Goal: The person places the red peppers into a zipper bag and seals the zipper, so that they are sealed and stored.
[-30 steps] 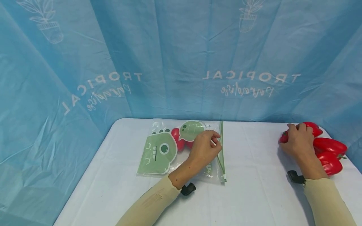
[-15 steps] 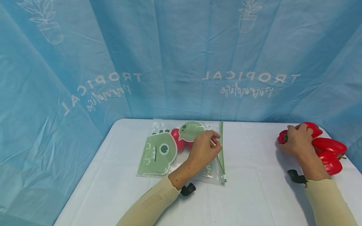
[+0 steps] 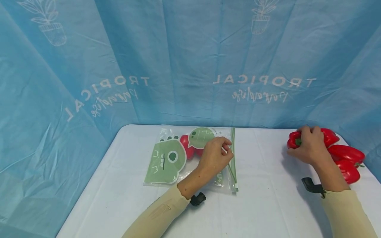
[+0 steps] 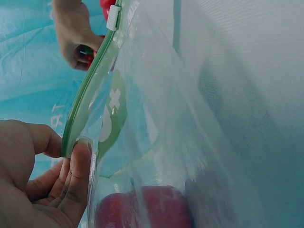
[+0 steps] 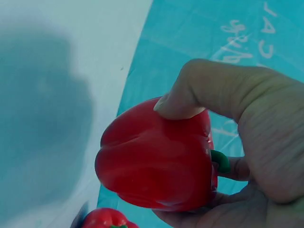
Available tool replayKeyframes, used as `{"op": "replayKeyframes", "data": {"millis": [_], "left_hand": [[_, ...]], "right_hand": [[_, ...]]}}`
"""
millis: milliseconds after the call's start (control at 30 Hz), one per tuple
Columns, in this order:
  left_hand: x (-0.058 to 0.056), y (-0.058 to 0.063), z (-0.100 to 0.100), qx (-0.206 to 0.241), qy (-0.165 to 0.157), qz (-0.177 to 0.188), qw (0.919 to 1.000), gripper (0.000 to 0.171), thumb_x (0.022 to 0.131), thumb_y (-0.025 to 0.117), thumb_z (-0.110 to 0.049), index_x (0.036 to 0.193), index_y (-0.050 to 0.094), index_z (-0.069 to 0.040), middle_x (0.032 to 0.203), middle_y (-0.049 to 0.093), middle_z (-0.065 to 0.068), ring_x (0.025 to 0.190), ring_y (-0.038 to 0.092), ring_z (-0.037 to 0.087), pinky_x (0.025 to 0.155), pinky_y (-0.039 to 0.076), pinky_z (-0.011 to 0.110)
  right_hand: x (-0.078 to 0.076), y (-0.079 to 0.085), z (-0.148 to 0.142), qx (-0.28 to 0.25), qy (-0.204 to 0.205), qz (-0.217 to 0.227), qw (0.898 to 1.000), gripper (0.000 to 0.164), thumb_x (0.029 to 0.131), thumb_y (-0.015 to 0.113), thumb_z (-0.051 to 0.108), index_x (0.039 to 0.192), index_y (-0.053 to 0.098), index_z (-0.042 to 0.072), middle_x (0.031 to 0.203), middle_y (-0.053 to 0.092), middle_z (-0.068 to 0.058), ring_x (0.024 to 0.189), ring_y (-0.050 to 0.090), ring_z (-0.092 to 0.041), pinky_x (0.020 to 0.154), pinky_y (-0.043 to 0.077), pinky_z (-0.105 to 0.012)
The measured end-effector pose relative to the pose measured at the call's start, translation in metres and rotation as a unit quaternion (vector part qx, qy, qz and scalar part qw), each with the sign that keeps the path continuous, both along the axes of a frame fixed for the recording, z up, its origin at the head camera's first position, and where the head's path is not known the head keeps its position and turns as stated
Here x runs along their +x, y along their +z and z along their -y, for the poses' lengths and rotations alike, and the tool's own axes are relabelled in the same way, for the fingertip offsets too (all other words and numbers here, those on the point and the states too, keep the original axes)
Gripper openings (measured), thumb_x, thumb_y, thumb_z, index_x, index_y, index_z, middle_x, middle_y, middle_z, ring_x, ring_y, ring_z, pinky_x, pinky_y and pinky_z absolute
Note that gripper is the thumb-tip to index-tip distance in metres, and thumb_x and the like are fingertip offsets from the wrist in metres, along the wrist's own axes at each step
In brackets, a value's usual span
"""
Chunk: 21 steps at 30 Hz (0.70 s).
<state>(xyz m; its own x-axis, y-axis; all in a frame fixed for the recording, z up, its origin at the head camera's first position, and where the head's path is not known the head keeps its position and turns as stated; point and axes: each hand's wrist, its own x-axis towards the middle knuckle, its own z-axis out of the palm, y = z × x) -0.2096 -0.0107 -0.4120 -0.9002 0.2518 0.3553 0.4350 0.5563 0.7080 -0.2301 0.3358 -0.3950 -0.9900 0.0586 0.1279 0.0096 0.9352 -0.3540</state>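
Note:
A clear zip bag (image 3: 166, 162) printed with green cartoon figures lies on the white table. My left hand (image 3: 215, 153) pinches its green-edged opening; in the left wrist view, thumb and finger hold the zip strip (image 4: 80, 107), and the mouth gapes. Red things (image 4: 147, 206) show through the plastic inside. At the table's right back, my right hand (image 3: 311, 145) grips a red bell pepper (image 5: 156, 156) with a green stem. Thumb on one side and fingers on the other hold it, seen close in the right wrist view. A shadow falls on the table left of this hand.
More red peppers sit at the right edge: one behind the right hand (image 3: 329, 136), a long pepper (image 3: 346, 154) and another pepper (image 3: 347, 172) in front. A blue printed cloth (image 3: 190, 66) hangs behind and left of the white table (image 3: 262, 198).
My right hand has shifted slightly left with the bell pepper, away from the other peppers, and more of the pepper shows. The left hand and the bag have stayed in place.

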Motion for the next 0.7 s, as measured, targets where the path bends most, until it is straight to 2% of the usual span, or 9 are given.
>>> {"op": "replayKeyframes", "data": {"millis": [267,500,700], "left_hand": [[0.000,0.000,0.000,-0.001,-0.001,0.000,1.0000,0.019,0.092,0.070,-0.006,0.110,0.075,-0.004,0.087,0.064,-0.003,0.074,0.064,0.004,0.069,0.053,0.011],[0.000,-0.001,0.000,-0.001,-0.002,0.000,1.0000,0.018,0.092,0.071,-0.007,0.109,0.075,-0.006,0.087,0.064,-0.004,0.074,0.063,0.003,0.069,0.053,0.011],[0.000,-0.001,0.000,0.000,-0.004,-0.002,1.0000,0.018,0.091,0.071,-0.006,0.109,0.075,-0.005,0.087,0.064,-0.003,0.074,0.064,0.004,0.069,0.053,0.011]], "right_hand": [[0.003,0.007,0.011,-0.056,0.055,-0.004,0.997,0.108,0.057,0.101,0.012,0.142,0.037,-0.010,0.133,0.045,-0.036,0.120,0.044,-0.061,0.067,0.061,-0.063],[0.004,0.008,0.016,-0.103,0.091,0.017,0.990,0.106,0.065,0.099,0.015,0.148,0.036,-0.007,0.142,0.046,-0.035,0.125,0.044,-0.059,0.074,0.062,-0.061],[0.006,0.008,0.023,-0.155,0.102,0.029,0.982,0.105,0.070,0.097,0.014,0.154,0.036,0.000,0.149,0.043,-0.032,0.130,0.043,-0.057,0.077,0.063,-0.059]]}}
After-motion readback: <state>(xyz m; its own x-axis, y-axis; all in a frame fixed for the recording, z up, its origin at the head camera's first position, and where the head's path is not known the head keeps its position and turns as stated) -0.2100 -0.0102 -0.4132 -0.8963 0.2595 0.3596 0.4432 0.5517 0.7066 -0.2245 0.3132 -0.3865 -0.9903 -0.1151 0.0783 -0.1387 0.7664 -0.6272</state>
